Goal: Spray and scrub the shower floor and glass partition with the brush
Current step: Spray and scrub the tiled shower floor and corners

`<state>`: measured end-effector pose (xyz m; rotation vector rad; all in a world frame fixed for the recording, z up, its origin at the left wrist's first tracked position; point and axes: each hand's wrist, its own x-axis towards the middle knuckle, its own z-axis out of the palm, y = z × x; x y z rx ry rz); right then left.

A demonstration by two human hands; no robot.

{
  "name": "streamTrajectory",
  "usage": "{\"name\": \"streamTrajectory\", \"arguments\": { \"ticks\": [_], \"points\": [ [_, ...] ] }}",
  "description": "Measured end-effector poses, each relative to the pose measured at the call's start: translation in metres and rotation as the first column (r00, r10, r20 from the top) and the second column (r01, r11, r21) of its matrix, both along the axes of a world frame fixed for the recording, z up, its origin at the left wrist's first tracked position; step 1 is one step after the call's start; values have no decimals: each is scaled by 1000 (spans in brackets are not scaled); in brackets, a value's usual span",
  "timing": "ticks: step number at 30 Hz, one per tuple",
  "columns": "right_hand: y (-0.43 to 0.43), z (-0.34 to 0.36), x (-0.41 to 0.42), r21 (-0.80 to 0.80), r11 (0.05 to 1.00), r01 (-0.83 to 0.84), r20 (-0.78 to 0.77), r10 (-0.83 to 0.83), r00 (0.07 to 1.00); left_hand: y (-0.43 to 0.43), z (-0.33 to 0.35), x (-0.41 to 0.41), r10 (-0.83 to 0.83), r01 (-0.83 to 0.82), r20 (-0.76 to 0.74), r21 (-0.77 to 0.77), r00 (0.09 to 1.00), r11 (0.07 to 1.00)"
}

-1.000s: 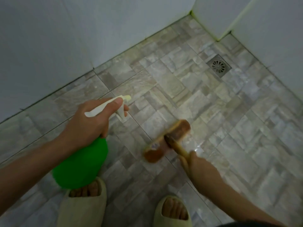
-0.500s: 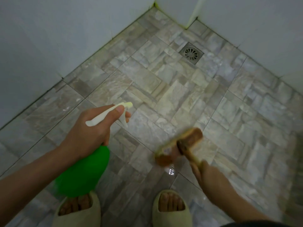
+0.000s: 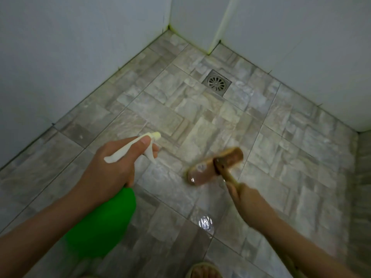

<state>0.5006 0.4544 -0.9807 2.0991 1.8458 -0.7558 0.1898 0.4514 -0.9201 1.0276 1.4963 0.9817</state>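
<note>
My left hand [image 3: 112, 169] grips the neck of a green spray bottle [image 3: 102, 221] with a white trigger head whose nozzle [image 3: 155, 135] aims at the floor ahead. My right hand [image 3: 249, 199] is closed around the wooden handle of a scrub brush [image 3: 214, 166]. Its brown head lies blurred on the grey stone-pattern shower floor [image 3: 180, 117], just right of the bottle's nozzle. A wet glint [image 3: 205, 221] shows on the tile below the brush. I cannot tell which surface is the glass partition.
A square metal drain [image 3: 216, 83] sits in the floor near the far corner. Pale walls [image 3: 70, 57] close the floor on the left, back and right. A slippered foot [image 3: 204, 270] shows at the bottom edge.
The view has tilted up, so the corner and drain now sit lower and more central and the feet have mostly left the frame. The brush head has shifted across the tile with motion blur.
</note>
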Motion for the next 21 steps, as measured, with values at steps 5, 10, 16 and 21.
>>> {"name": "streamTrajectory", "arguments": {
  "ticks": [5,10,16,21],
  "points": [
    [33,0,-14,-39,999,-26,11,27,1000,27,-4,2,-29,29,17,-7,999,1000],
    [179,-10,-53,113,993,-23,-87,33,996,46,-6,7,-30,30,33,5,999,1000],
    [60,-19,-12,31,988,148,-59,-146,987,55,-7,0,-15,14,68,20,998,1000],
    [108,-20,-30,60,989,134,-110,-127,986,63,-14,-4,-23,26,93,-29,995,999]
  ]
}}
